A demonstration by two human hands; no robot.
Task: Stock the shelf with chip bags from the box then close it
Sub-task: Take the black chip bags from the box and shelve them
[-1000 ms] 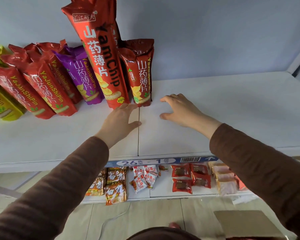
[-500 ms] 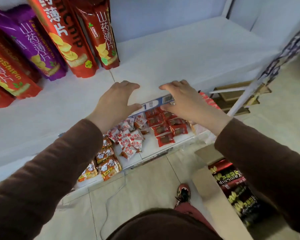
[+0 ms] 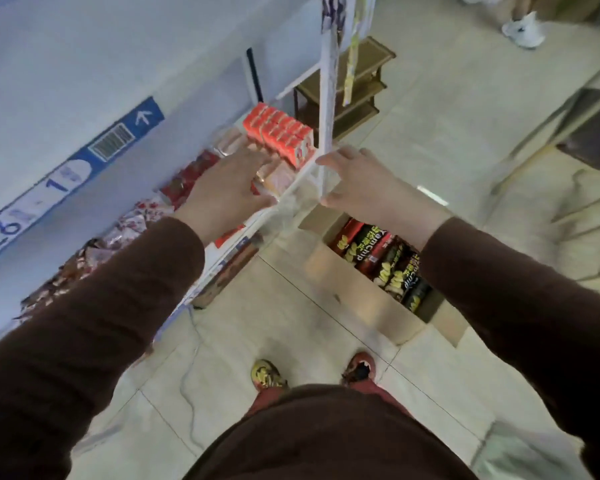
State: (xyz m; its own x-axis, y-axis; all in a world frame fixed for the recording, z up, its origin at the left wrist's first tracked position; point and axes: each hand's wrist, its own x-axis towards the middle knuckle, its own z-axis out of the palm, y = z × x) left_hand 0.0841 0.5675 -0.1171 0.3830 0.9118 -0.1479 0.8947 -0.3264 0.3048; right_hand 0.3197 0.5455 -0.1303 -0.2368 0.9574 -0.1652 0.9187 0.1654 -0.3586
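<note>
Pale floor tiles [image 3: 284, 306] fill the lower view, with a white shelf unit [image 3: 66, 81] rising on the left, its edge carrying a blue label strip [image 3: 66, 171]. On the floor to the right, just beside the shelf's corner post, sits an open cardboard box [image 3: 357, 306], flaps spread. Inside it lie dark and red chip bags [image 3: 381, 261], packed side by side, so a good share of the stock is not yet on the shelf, and closing the box looks some way off. How many bags already stand on the shelf cannot be told from this view.

A lower shelf [image 3: 291, 181] holds small snack packets [image 3: 142, 220] and a block of red cartons [image 3: 278, 133], none of them part of this job.

Both hands hold nothing and are apart. The left hand [image 3: 226, 192] hovers with fingers spread over the lower shelf; the right hand [image 3: 364, 188] hangs above the box, fingers loosely extended. My guess is that the next reach is down into the box for more bags.
</note>
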